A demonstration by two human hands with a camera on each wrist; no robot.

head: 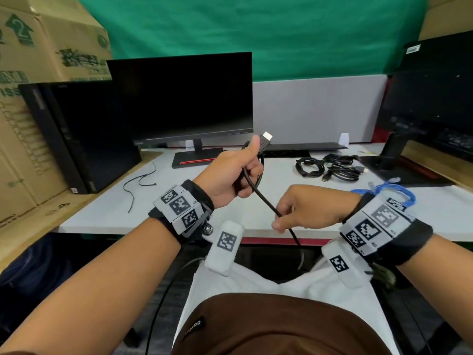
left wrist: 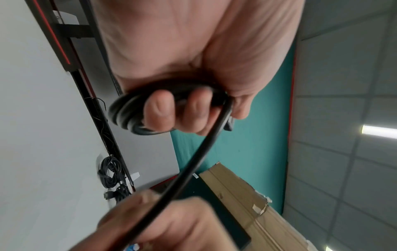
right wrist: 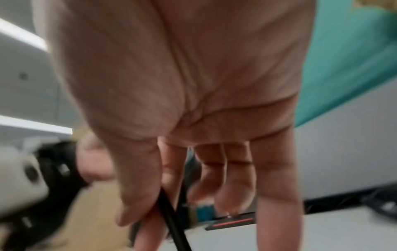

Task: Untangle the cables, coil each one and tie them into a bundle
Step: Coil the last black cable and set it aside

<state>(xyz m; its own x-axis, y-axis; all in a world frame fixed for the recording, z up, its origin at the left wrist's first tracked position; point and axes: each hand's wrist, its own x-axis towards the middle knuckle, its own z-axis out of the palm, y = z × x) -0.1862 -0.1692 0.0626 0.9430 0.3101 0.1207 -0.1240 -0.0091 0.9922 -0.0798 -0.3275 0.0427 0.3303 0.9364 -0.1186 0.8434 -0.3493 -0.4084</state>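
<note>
The black HDMI cable runs taut, down and rightward, from the small coil in the left hand, whose grip is closed round the loops, to the right hand, pinching it nearer the body, above the worktop edge.

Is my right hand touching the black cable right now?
Touching. In the head view the right hand pinches the black cable between thumb and fingers; the right wrist view shows the cable passing through that grip.

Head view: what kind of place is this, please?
Probably an office workstation used partly for storage: a dark monitor and a black computer tower stand on a white desk, with cardboard boxes stacked beside them.
</note>
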